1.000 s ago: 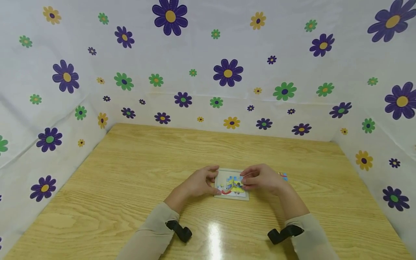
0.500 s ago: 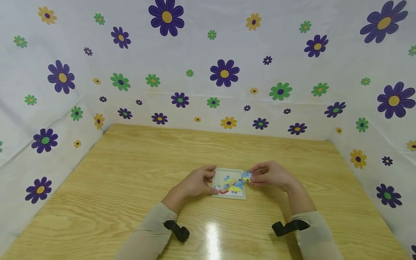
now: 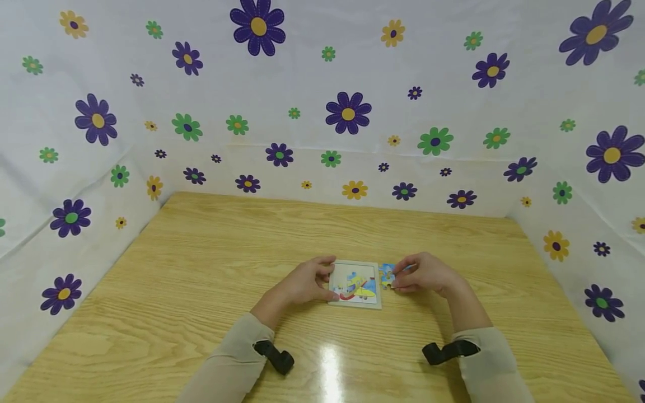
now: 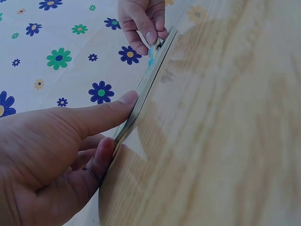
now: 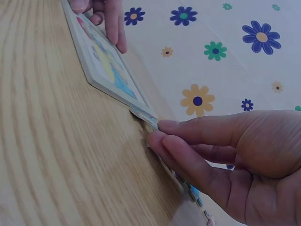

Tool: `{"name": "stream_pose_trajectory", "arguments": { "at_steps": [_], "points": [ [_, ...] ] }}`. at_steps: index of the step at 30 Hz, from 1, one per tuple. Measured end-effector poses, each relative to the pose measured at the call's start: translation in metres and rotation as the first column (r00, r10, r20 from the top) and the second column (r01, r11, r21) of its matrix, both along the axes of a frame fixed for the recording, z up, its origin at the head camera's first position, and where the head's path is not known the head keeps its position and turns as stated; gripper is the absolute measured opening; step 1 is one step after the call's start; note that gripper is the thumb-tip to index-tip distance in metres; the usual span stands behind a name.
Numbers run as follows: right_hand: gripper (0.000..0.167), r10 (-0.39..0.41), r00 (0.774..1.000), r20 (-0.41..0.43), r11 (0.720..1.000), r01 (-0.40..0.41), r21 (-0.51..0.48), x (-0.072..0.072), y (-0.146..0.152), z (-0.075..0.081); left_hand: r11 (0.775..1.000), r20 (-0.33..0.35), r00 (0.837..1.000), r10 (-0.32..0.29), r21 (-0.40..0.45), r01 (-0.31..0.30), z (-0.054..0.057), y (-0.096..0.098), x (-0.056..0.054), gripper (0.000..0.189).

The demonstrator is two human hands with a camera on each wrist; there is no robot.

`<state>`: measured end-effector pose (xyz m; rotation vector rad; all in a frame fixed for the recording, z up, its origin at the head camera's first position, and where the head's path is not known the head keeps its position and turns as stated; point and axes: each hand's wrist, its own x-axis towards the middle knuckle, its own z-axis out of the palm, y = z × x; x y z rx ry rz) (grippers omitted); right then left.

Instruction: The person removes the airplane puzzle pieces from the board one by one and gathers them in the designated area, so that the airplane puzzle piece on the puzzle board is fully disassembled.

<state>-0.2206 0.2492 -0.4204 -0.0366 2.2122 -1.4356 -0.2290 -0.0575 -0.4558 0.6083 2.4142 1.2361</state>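
Observation:
A square jigsaw tray (image 3: 379,291) lies on the wooden table, partly filled with pieces that picture a yellow and red aeroplane. My left hand (image 3: 302,281) grips its left edge, the thumb on top of the rim, as the left wrist view also shows. Just beyond the right edge, my right hand (image 3: 427,274) pinches a blue and yellow puzzle piece (image 5: 146,116) between thumb and fingers. In the right wrist view this piece is tilted close to the tray's corner. Bare backing shows in the upper part of the tray.
More puzzle pieces (image 5: 194,193) lie on the table beneath and beyond the right hand, partly hidden by it. A white flower-patterned cloth (image 3: 302,129) rises behind the table and at both sides. Black straps (image 3: 274,357) circle both wrists.
My right hand has moved right from over the tray to beside it, with a puzzle piece between its fingers. The left hand keeps its grip on the tray.

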Motion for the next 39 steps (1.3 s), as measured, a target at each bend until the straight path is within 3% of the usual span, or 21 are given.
{"name": "stream_pose_trajectory", "arguments": {
  "at_steps": [6, 15, 22, 28, 39],
  "points": [
    [0.026, -0.018, 0.999, -0.039, 0.999, 0.019, 0.042, 0.000, -0.008, 0.001, 1.000, 0.000, 1.000, 0.009, -0.002, -0.009, 0.004, 0.000, -0.001, 0.072],
    [0.018, -0.013, 0.991, -0.132, 0.978, 0.040, 0.203, 0.005, -0.019, 0.002, 1.000, 0.007, 1.000, 0.010, 0.008, -0.010, 0.000, 0.000, 0.001, 0.076],
    [0.018, -0.027, 0.992, -0.124, 0.981, 0.051, 0.189, 0.005, -0.018, 0.001, 1.000, -0.006, 1.000, 0.004, -0.002, -0.004, -0.003, 0.000, 0.000, 0.073],
    [0.023, -0.023, 0.994, -0.111, 0.994, 0.034, 0.102, 0.004, -0.020, -0.003, 1.000, -0.014, 1.000, -0.004, -0.001, 0.004, -0.003, 0.000, -0.001, 0.074],
    [0.029, -0.009, 0.990, -0.143, 1.000, 0.012, 0.019, 0.003, -0.045, -0.012, 1.000, -0.023, 1.000, -0.007, 0.002, 0.007, -0.002, -0.001, -0.001, 0.076]
  ]
}}
